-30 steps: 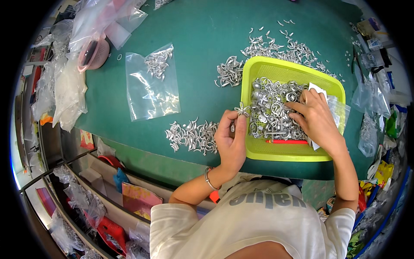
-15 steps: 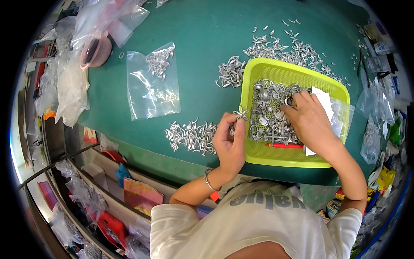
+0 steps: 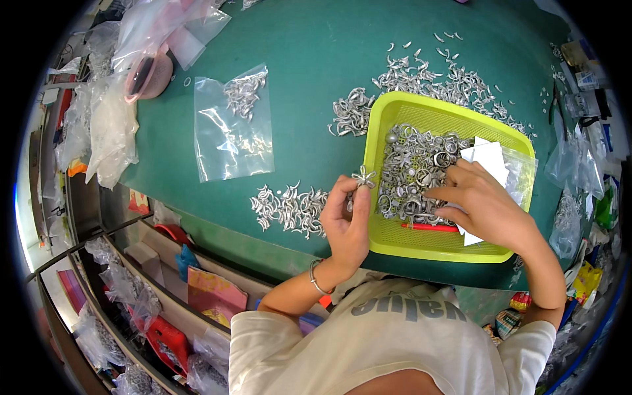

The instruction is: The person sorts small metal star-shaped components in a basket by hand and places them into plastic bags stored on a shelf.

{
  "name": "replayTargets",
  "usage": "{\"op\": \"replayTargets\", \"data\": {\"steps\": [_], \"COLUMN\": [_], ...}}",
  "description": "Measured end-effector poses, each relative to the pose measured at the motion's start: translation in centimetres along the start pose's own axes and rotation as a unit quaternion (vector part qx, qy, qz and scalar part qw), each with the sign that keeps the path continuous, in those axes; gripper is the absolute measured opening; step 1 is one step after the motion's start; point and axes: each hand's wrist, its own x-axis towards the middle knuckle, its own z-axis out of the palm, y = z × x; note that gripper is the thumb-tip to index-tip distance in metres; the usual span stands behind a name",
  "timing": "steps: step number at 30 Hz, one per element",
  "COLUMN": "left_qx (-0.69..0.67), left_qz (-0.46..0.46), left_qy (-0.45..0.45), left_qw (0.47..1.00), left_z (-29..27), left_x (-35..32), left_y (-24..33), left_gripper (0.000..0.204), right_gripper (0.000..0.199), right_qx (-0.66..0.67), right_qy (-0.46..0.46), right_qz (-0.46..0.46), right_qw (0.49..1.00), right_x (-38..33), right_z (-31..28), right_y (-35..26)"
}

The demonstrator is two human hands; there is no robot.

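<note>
While the left hand (image 3: 347, 227) keeps its pinch on a flower-shaped silver piece (image 3: 363, 176) at the left rim of the lime-green mesh basket (image 3: 438, 253), I see the right hand (image 3: 484, 207) in a new spot. Half a second ago its fingertips were dug into the upper part of the heap of silver rings (image 3: 413, 155); now they sit lower, just above the red pen (image 3: 431, 228). That grip is loosened, thumb and forefinger parted; whether they touch a ring I cannot tell. More of the white cards (image 3: 488, 160) shows now.

Beneath the basket I have a green tabletop (image 3: 316, 52), with curved silver pieces (image 3: 289, 209) loose left of the left hand and more scattered beyond the basket. Farther left lie a clear plastic bag (image 3: 227, 155), partly filled, and a pink basket (image 3: 155, 79). Around the tabletop, I make out crowded plastic bags and, at lower left, a divided shelf holding a blue bag (image 3: 187, 261).
</note>
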Motion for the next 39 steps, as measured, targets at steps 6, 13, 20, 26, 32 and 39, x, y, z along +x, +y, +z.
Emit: {"op": "replayTargets", "data": {"steps": [6, 13, 20, 26, 32, 39], "left_qx": [-0.006, 0.019, 0.047, 0.116, 0.200, 0.139], "left_qz": [-0.010, -0.019, -0.029, -0.016, -0.007, -0.095], "left_qy": [0.011, 0.013, 0.005, -0.004, 0.036, 0.051], "left_qw": [1.000, 1.000, 0.998, 0.993, 0.979, 0.984], "left_z": [-0.1, -0.1, -0.4, -0.5, 0.4, 1.4], "left_x": [-0.2, -0.2, -0.1, 1.0, 1.4, 2.5], "left_y": [0.0, -0.2, -0.1, 1.1, 1.9, 2.4], "left_gripper": [0.004, 0.002, 0.007, 0.011, 0.012, 0.016], "right_gripper": [0.020, 0.027, 0.025, 0.015, 0.021, 0.030], "right_qx": [0.083, -0.185, -0.063, 0.476, 0.497, 0.638], "right_qy": [0.147, 0.319, 0.409, 0.238, 0.226, 0.175], "right_qz": [0.121, 0.158, 0.334, 0.277, 0.216, 0.245], "right_qw": [0.978, 0.916, 0.847, 0.800, 0.809, 0.708], "right_x": [-3.6, -4.6, -10.6, -14.5, -12.5, -10.7], "right_z": [-1.2, -0.7, 0.9, 3.5, 3.1, 3.1], "right_y": [0.0, 1.3, 5.2, 8.3, 10.4, 10.1]}}
